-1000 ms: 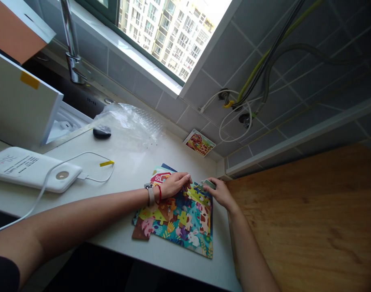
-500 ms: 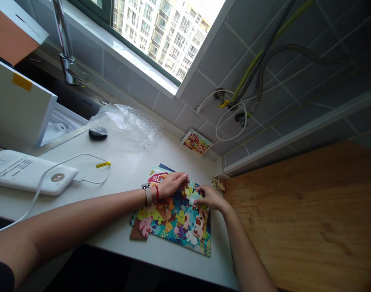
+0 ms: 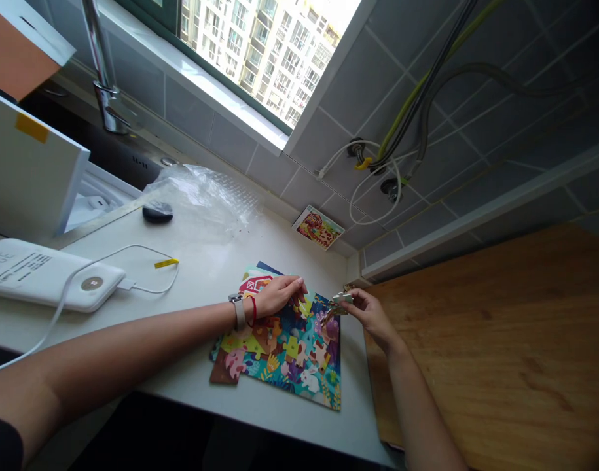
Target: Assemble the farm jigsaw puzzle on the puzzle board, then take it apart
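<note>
My right hand (image 3: 372, 315) pinches a pale jigsaw puzzle piece (image 3: 342, 297) between thumb and fingers, above the far right edge of a puzzle. The colourful jigsaw puzzle (image 3: 289, 366) lies on the counter, with a pink pig, a white rabbit and a red barn among its pictures. Across its upper left part rests my left hand (image 3: 278, 296), fingers stretched and slightly bent, their tips low on the pieces. A small pile of puzzle pieces (image 3: 349, 287) at the counter's corner is mostly hidden behind the held piece.
A picture card (image 3: 317, 227) leans against the tiled wall. Clear plastic wrapping (image 3: 205, 199), a dark mouse-like object (image 3: 157, 214) and a white power bank (image 3: 48, 275) with a cable lie to the left. On the right is a wooden board (image 3: 490, 353).
My right hand has moved right and away from the puzzle, from a pale piece on it to a piece held up near the corner pile. My left hand stays in place.
</note>
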Tool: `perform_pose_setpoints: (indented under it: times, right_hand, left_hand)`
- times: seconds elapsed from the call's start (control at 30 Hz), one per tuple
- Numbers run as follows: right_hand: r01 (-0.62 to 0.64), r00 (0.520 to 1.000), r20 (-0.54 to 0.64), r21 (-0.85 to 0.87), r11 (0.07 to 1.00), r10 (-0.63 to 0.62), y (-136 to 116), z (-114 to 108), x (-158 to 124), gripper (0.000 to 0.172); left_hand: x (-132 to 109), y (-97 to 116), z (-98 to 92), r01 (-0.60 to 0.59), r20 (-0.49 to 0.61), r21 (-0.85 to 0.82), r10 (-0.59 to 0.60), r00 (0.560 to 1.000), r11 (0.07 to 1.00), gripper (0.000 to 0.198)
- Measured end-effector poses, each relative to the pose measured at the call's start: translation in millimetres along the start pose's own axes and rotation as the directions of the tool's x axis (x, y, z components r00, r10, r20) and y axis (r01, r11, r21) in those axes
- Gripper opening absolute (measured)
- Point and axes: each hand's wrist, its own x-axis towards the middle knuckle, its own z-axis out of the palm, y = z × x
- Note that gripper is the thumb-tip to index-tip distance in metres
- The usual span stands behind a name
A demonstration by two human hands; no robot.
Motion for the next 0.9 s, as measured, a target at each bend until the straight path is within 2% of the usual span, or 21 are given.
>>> perform_pose_setpoints:
  times: [0.17, 0.3, 0.47, 0.53, 0.57, 0.67, 0.8, 0.9]
  right_hand:
    - [0.031, 0.995, -0.101, 0.131, 0.991, -0.018, -6, 1, -7, 0.049]
    - [0.06, 0.99, -0.14, 0.22, 0.974, -0.029, -11, 15, -9, 0.048]
    - [0.087, 0.992, -0.111, 0.289, 0.953, -0.057, -22, 41, -10, 0.045]
    - [0.095, 0.993, -0.1, 0.297, 0.95, -0.068, -26, 50, -8, 0.043]
    - [0.101, 0.992, -0.101, 0.298, 0.949, -0.074, -28, 53, -8, 0.042]
    - [0.126, 0.987, -0.138, 0.3, 0.946, -0.088, -28, 58, -4, 0.041]
    - [0.166, 0.969, -0.229, 0.314, 0.935, -0.095, -25, 58, -2, 0.042]
    - [0.178, 0.961, -0.262, 0.326, 0.928, -0.092, -22, 62, 0, 0.044]
  left_hand:
    - [-1, 1, -0.7, -0.016, 0.01, 0.055, 0.015, 1.0, 0.998, 0.062]
    - [-8, 5, 0.6, -0.044, 0.025, 0.137, 0.041, 0.999, 0.99, 0.049]
    - [-11, 7, 1.7, -0.092, 0.14, 0.184, 0.066, 0.988, 0.979, 0.076]
    - [-10, 6, 2.1, -0.091, 0.168, 0.16, 0.064, 0.984, 0.983, 0.077]
    - [-10, 5, 2.3, -0.082, 0.171, 0.144, 0.057, 0.984, 0.986, 0.071]
    - [-7, 3, 2.8, -0.043, 0.126, 0.148, 0.024, 0.992, 0.988, 0.042]
    - [-4, 2, 2.4, -0.001, -0.01, 0.236, 0.003, 1.0, 0.972, 0.04]
    - [-3, 5, 1.9, 0.001, -0.009, 0.217, 0.001, 1.0, 0.976, 0.039]
